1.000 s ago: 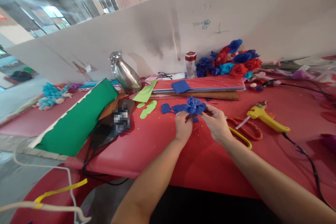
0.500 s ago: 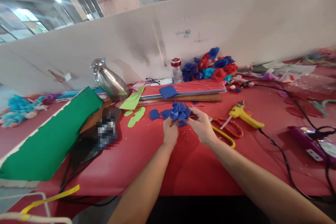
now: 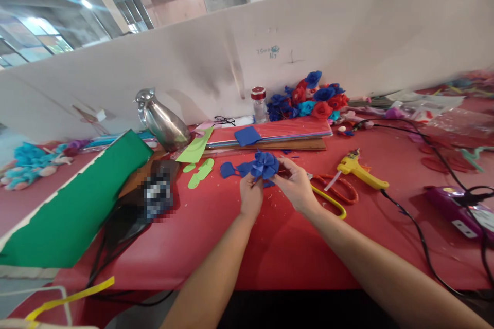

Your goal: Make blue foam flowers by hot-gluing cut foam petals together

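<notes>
A blue paper flower (image 3: 264, 164) is held just above the red table (image 3: 293, 241) near its middle. My left hand (image 3: 250, 196) is closed round the flower's base from below. Beside it, my right hand (image 3: 295, 185) pinches the flower's right side with its fingertips. Loose blue petal pieces (image 3: 231, 168) lie on the table just left of the flower. Close to my right hand lie scissors with orange and yellow handles (image 3: 335, 193) and a yellow glue gun (image 3: 360, 169) with a black cord.
A white partition (image 3: 347, 36) backs the table. Against it sit a heap of red and blue paper flowers (image 3: 312, 97), a small jar (image 3: 259, 104), stacked coloured sheets (image 3: 278, 132) and a metal jug (image 3: 164, 122). Green sheet (image 3: 73, 205) at left, purple device (image 3: 457, 205) at right.
The view swung right over the past second, then held. Both hands stay on the blue flower, with only small finger shifts.
</notes>
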`<action>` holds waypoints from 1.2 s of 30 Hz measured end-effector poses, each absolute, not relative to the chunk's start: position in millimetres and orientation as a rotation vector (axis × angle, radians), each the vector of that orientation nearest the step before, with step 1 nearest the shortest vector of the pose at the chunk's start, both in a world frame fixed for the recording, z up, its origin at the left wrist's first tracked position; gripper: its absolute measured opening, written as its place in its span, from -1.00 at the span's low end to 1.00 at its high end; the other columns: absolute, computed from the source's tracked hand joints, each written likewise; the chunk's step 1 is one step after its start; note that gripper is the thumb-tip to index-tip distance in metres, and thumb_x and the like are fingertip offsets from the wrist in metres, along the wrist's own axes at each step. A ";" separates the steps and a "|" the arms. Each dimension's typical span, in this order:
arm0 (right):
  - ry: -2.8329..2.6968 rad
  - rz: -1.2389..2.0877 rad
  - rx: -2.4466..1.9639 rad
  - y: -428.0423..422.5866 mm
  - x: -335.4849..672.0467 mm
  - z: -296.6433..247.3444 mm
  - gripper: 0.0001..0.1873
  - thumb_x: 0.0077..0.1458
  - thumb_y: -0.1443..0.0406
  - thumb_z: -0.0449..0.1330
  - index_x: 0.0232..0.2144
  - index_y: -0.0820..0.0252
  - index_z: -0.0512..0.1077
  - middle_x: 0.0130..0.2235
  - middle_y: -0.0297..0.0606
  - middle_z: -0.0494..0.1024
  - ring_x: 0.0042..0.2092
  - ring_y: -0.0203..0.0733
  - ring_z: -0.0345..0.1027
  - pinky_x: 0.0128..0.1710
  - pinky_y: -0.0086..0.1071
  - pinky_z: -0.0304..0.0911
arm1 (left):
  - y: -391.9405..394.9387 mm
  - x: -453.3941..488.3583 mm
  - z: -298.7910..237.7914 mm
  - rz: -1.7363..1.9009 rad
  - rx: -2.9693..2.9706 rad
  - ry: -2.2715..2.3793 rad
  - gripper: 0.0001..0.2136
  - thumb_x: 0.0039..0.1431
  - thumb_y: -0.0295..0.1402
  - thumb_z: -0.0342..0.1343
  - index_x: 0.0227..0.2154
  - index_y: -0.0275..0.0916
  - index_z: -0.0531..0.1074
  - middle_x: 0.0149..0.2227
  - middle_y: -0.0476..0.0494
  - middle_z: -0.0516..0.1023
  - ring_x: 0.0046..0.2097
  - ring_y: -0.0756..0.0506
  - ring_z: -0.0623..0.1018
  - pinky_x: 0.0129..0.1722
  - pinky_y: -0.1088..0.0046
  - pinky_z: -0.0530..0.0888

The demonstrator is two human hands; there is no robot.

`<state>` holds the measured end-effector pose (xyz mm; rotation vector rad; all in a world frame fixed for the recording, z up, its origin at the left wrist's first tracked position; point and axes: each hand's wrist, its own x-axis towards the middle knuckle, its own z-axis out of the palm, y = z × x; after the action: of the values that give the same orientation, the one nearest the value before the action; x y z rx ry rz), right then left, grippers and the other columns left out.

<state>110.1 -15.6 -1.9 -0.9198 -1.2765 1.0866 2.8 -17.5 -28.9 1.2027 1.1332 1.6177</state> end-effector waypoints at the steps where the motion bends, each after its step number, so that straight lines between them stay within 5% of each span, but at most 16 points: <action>1: -1.281 1.088 -0.924 -15.3 110.2 -2.7 -0.75 -0.14 0.16 0.31 -0.37 0.15 0.49 -0.35 -0.27 0.51 -0.37 -0.24 0.33 -0.30 -0.33 0.38 | -17.1 2.7 -29.6 1.621 1.199 1.119 -0.78 -0.07 -0.46 0.04 -0.39 -0.24 0.58 -0.37 -0.07 0.62 -0.27 -0.07 0.54 -0.15 0.35 0.47; 36: -1.322 1.105 -0.935 -15.8 112.4 -5.2 -0.84 -0.08 0.18 0.26 -0.49 0.15 0.48 -0.37 -0.29 0.52 -0.30 -0.20 0.37 -0.20 -0.31 0.29 | -21.2 0.0 -31.4 1.483 1.590 1.368 -0.70 -0.02 -0.64 -0.03 -0.40 -0.24 0.58 -0.47 -0.05 0.57 -0.37 -0.05 0.50 -0.22 0.43 0.47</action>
<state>112.4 -15.8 -5.2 -0.9350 -1.3216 1.1049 0.0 -21.2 -31.4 1.5903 1.3676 1.4829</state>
